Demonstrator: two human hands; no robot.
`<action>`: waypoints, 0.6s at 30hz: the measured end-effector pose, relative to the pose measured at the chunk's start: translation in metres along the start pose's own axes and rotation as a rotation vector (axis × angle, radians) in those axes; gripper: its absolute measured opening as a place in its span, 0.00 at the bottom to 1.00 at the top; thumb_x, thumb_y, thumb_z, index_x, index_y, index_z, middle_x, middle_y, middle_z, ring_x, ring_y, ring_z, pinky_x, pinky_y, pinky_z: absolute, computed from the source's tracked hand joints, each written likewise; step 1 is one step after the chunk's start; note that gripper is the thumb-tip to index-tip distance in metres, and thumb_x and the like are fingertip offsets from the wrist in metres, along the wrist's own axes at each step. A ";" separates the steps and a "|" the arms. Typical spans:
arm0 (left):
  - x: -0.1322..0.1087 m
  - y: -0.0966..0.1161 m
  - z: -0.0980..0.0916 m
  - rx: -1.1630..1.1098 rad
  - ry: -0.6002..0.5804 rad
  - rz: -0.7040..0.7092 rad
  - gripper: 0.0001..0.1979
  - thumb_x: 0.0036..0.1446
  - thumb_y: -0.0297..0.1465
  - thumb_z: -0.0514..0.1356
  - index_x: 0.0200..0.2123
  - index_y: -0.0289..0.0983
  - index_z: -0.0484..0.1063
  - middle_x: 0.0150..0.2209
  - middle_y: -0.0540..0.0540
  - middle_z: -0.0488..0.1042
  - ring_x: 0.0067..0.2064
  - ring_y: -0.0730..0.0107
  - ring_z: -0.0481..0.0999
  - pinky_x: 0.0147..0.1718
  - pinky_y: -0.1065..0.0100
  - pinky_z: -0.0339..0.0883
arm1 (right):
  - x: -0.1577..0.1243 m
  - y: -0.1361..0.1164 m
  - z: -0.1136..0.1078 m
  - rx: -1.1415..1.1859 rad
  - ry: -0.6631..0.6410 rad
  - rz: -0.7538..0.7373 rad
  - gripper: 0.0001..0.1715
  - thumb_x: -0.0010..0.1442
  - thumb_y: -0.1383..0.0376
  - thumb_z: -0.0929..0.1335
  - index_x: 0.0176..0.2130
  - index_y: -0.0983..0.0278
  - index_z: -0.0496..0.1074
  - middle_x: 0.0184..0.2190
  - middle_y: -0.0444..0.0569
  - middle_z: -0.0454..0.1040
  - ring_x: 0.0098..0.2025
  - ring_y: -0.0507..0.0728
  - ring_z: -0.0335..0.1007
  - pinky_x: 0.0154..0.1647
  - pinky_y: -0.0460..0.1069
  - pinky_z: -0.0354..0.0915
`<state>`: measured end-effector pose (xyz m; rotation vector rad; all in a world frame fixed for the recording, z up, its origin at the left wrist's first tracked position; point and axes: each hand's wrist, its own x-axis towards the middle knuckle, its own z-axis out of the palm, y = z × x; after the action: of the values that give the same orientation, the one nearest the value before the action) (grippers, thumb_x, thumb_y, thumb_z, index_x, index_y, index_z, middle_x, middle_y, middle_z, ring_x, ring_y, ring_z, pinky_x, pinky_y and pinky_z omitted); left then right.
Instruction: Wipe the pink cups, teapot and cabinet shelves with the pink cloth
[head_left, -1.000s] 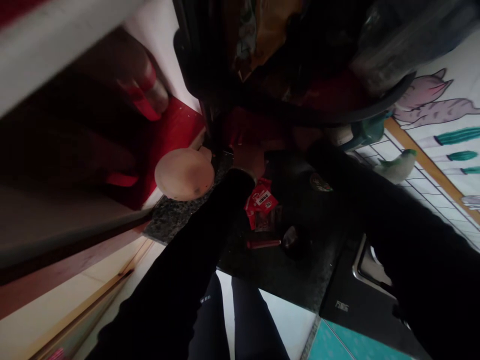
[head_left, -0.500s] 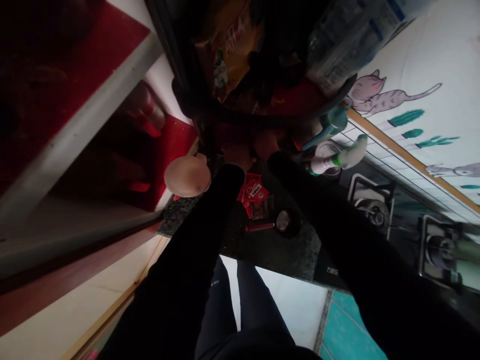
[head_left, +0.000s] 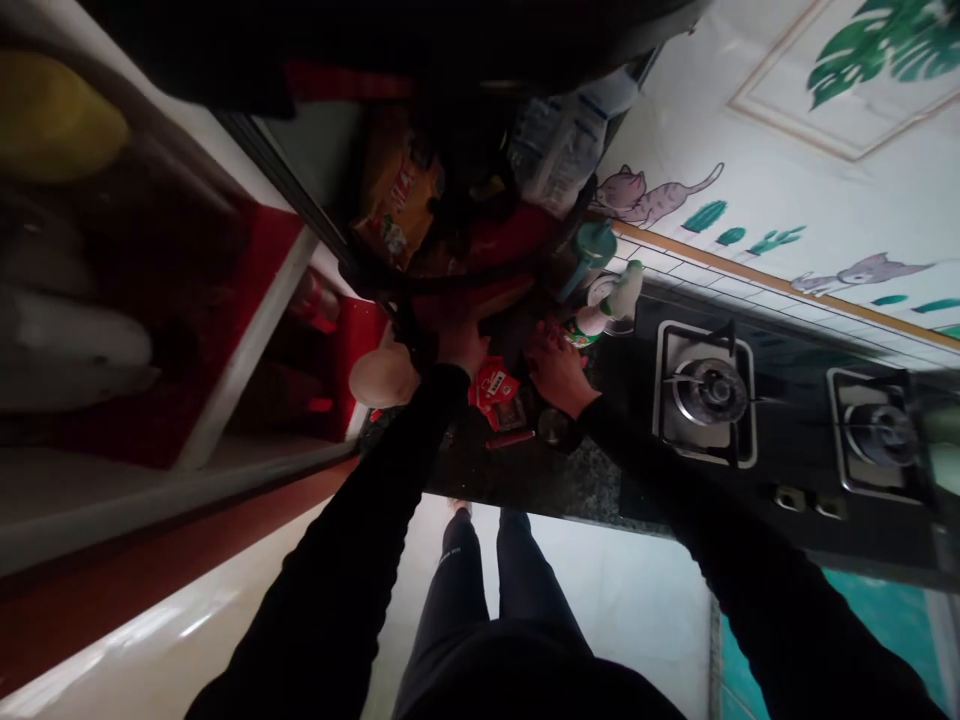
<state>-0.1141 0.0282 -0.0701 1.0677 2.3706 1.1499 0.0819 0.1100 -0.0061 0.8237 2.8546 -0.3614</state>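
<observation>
My left hand (head_left: 460, 345) reaches in under a dark rack, beside a dim reddish-brown thing (head_left: 504, 298). Its fingers are lost in shadow, so their grip does not show. Over the counter, my right hand (head_left: 559, 368) has its fingers curled down next to a bottle with a green-and-white label (head_left: 583, 326). Something pinkish shows at these fingertips, too small and dark to name. Between the hands lie red packets (head_left: 495, 385) and a red stick-like thing (head_left: 510, 438). A small round container (head_left: 553, 427) stands below my right hand, and a pale round thing (head_left: 384, 376) is left of my left hand.
Overhead, the rack holds a yellow snack bag (head_left: 401, 205) and wrapped clear plastic (head_left: 559, 150). A teal jug (head_left: 592, 250) stands near the wall. Right are two gas burners (head_left: 712, 390); left, an open red-backed cabinet (head_left: 255, 260) with a pale edge.
My hands have moved apart; the right one came out of the shadow toward the bottle and nearer to me. The camera view has shifted, showing more stove and wall.
</observation>
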 end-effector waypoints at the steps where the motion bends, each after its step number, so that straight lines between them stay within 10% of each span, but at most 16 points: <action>1: -0.016 0.002 0.000 0.006 -0.024 0.019 0.33 0.57 0.30 0.66 0.65 0.36 0.65 0.65 0.35 0.69 0.70 0.50 0.65 0.71 0.52 0.56 | -0.008 -0.007 0.006 0.035 -0.005 -0.006 0.24 0.64 0.63 0.69 0.59 0.64 0.75 0.64 0.58 0.69 0.65 0.71 0.59 0.67 0.63 0.56; 8: -0.120 -0.003 -0.003 -0.039 -0.059 -0.375 0.27 0.61 0.30 0.63 0.63 0.29 0.68 0.64 0.27 0.71 0.66 0.45 0.71 0.67 0.49 0.62 | -0.005 -0.043 0.044 0.241 -0.074 0.261 0.20 0.66 0.64 0.68 0.56 0.65 0.75 0.51 0.60 0.78 0.54 0.64 0.74 0.54 0.53 0.67; 18: -0.116 -0.006 0.001 -0.368 -0.002 -0.504 0.19 0.53 0.24 0.66 0.49 0.37 0.74 0.44 0.43 0.82 0.46 0.64 0.82 0.48 0.63 0.76 | -0.009 -0.044 0.045 0.759 -0.152 0.233 0.13 0.67 0.67 0.66 0.45 0.65 0.80 0.35 0.47 0.82 0.34 0.52 0.77 0.38 0.44 0.70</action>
<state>-0.0380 -0.0583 -0.0810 0.3235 2.1253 1.3021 0.0687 0.0576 -0.0390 1.1525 2.4150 -1.4414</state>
